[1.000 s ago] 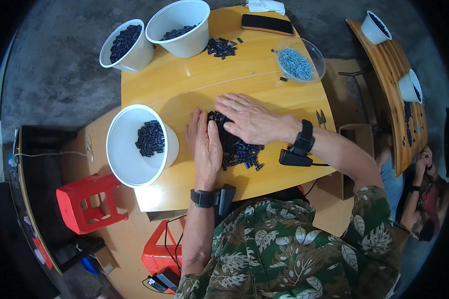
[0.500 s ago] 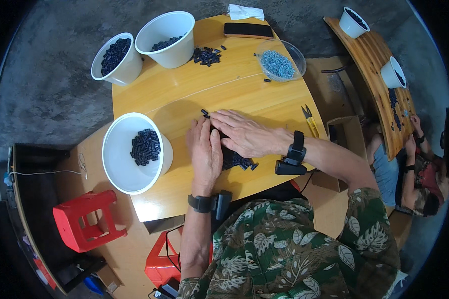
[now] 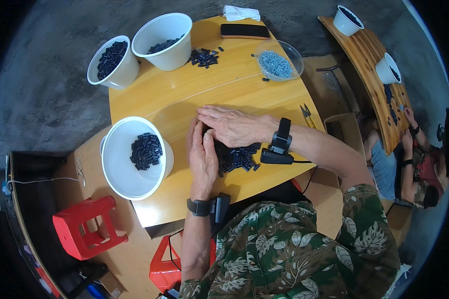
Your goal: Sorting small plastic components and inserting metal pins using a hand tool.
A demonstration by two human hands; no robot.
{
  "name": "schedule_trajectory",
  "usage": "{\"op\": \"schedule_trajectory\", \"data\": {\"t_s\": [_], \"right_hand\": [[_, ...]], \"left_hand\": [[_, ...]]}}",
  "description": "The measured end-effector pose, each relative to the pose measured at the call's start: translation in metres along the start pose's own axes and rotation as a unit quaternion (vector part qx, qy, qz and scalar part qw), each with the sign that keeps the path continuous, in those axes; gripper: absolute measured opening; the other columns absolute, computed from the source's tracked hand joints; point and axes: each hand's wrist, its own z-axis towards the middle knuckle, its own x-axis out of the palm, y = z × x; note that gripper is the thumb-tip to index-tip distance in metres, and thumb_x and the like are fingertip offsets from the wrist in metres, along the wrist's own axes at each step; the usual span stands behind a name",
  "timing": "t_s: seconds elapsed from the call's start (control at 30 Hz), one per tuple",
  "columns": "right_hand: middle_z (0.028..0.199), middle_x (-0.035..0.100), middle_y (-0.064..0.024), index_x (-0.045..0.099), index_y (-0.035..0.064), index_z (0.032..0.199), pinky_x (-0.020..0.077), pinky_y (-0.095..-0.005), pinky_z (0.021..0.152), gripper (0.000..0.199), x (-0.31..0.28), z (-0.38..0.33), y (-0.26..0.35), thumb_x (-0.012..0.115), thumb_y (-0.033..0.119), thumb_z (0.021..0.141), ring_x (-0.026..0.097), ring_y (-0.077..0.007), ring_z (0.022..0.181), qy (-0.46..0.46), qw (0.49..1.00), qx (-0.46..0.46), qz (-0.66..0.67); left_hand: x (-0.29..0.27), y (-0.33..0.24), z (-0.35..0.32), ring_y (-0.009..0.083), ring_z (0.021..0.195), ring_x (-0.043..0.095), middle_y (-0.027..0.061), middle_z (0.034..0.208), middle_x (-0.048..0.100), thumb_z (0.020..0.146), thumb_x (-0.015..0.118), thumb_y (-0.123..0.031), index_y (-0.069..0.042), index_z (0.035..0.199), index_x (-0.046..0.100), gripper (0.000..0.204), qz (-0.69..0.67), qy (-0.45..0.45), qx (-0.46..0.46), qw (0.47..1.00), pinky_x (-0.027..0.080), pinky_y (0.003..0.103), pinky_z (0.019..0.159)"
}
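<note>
At the table's (image 3: 174,94) near edge, the left hand (image 3: 202,155) and right hand (image 3: 233,125) lie flat, touching, cupped over the heap of dark pieces (image 3: 238,155); heap trails rightward, under the right wrist.

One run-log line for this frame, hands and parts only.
left hand: edge-on against heap of small dark plastic parts | right hand: flat over heap | white round plastic tub: left of hands, partly filled

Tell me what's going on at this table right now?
A person at a round wooden table has both hands down on a pile of small dark parts. The left hand cups the pile's edge; the right hand lies across it. A white bucket beside the left hand holds some of the same parts. Two more buckets stand at the far side.
</note>
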Motion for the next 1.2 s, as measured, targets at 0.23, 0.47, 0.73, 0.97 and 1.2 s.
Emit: {"op": "schedule_trajectory", "data": {"t_s": [0.23, 0.47, 0.73, 0.97, 1.2], "right_hand": [[0.142, 0.041, -0.0294, 0.045, -0.0115, 0.132, 0.0279, -0.0447, 0.117, 0.047, -0.005, -0.021, 0.010, 0.048, 0.016, 0.094, 0.036, -0.0400, 0.137, 0.004, 1.000, 0.005, 0.001], [0.149, 0.031, -0.0307, 0.039, -0.0091, 0.139, 0.0245, -0.0499, 0.116, 0.052, -0.047, -0.054, -0.003, 0.046, 0.021, 0.097, 0.029, -0.0454, 0.139, 0.057, 0.962, 0.147, -0.225], [0.151, 0.021, -0.0345, 0.033, -0.0090, 0.143, 0.0235, -0.0540, 0.115, 0.055, -0.044, -0.083, -0.036, 0.044, 0.023, 0.099, 0.027, -0.0508, 0.138, -0.019, 0.957, 0.268, -0.109], [0.149, 0.023, -0.0358, 0.032, -0.0099, 0.141, 0.0308, -0.0515, 0.112, 0.055, -0.042, -0.077, -0.044, 0.047, 0.020, 0.099, 0.031, -0.0512, 0.136, -0.015, 0.958, 0.268, -0.102], [0.139, 0.036, -0.0316, 0.039, -0.0084, 0.136, 0.0346, -0.0494, 0.110, 0.050, -0.037, -0.059, -0.005, 0.053, 0.019, 0.097, 0.038, -0.0469, 0.132, 0.022, 0.986, 0.163, -0.015]], "left_hand": [[0.000, -0.005, 0.000, 0.0393, 0.130, 0.045, 0.0268, 0.140, 0.047, 0.101, 0.046, -0.027, 0.004, 0.138, 0.045, 0.048, -0.007, 0.015, -0.016, 1.000, 0.034, 0.044, 0.110], [-0.002, -0.005, -0.001, 0.0405, 0.133, 0.042, 0.0271, 0.141, 0.046, 0.102, 0.045, -0.031, 0.005, 0.135, 0.048, 0.049, 0.041, 0.008, -0.022, 0.999, 0.032, 0.045, 0.112], [0.001, -0.009, -0.002, 0.0401, 0.134, 0.042, 0.0261, 0.144, 0.044, 0.101, 0.045, -0.032, 0.005, 0.133, 0.050, 0.049, 0.066, 0.000, -0.023, 0.998, 0.032, 0.044, 0.112], [0.002, -0.012, 0.000, 0.0381, 0.134, 0.043, 0.0253, 0.143, 0.046, 0.101, 0.047, -0.027, 0.006, 0.132, 0.051, 0.046, 0.048, -0.008, -0.043, 0.998, 0.032, 0.043, 0.112], [-0.005, -0.010, -0.001, 0.0318, 0.134, 0.044, 0.0214, 0.142, 0.050, 0.102, 0.045, -0.026, 0.006, 0.132, 0.052, 0.045, 0.030, -0.010, -0.033, 0.999, 0.031, 0.039, 0.113]]}}
